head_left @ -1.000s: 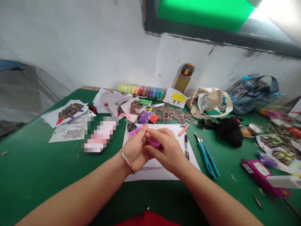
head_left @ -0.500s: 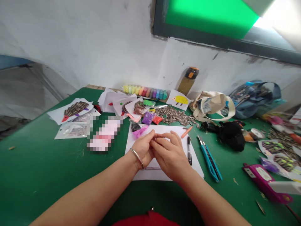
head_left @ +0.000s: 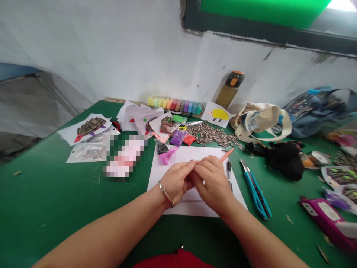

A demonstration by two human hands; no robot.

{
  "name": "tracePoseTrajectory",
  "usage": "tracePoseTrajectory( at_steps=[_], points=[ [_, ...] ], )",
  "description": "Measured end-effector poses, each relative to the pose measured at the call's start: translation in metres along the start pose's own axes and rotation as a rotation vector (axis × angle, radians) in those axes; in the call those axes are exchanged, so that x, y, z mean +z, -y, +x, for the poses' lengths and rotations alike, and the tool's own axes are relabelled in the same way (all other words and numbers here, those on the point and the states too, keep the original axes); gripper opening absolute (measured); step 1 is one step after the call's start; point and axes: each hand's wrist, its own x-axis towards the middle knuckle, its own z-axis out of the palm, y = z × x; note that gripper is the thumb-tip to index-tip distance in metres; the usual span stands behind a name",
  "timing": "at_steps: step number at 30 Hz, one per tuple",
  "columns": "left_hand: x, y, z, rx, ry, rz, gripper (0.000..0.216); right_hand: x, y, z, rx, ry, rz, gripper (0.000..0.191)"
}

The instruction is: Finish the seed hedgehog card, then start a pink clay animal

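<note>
Right hand (head_left: 214, 183), fingers now more curled against left hand (head_left: 175, 182), both grips unclear; paper (head_left: 160, 175) beneath, pen (head_left: 229, 172) and cutter (head_left: 254, 192) alongside.

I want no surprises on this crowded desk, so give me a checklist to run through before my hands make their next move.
1. Hands above the white paper: ok; left hand and right hand meet over it.
2. What lies between the palms: cannot tell; the fingers hide it.
3. Blue-handled cutter blade covered: not ok; its metal tip shows.
4. Black pen clear of the cutter: ok; a gap separates them.
5. Main seed pile off the paper: ok; it lies beyond the far edge.
</note>
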Motion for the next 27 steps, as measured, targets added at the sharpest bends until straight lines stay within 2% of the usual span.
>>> tracePoseTrajectory(
  at_steps=[4, 8, 12, 19, 27],
  points=[
    [-0.0018, -0.0025, 0.0006, 0.005, -0.048, -0.019, 0.022, -0.0017, 0.0053, -0.0012, 0.002, -0.010, -0.079, 0.014],
    [-0.0042, -0.0074, 0.0023, -0.005, -0.133, -0.034, 0.023, -0.0057, 0.0098, -0.0030, 0.006, 0.052, -0.046, 0.027],
    [-0.0023, -0.0090, 0.0016, -0.027, -0.193, -0.048, 0.023, -0.0057, 0.0051, -0.0053, -0.021, 0.000, -0.024, 0.022],
    [0.0004, -0.0064, -0.0013, 0.020, -0.075, 0.014, 0.025, -0.0030, 0.0010, -0.0049, -0.017, -0.028, -0.021, 0.017],
    [0.0000, -0.0020, -0.0009, 0.001, -0.092, -0.012, 0.021, -0.0002, 0.0009, -0.0066, 0.004, -0.071, -0.055, 0.015]
  ],
)
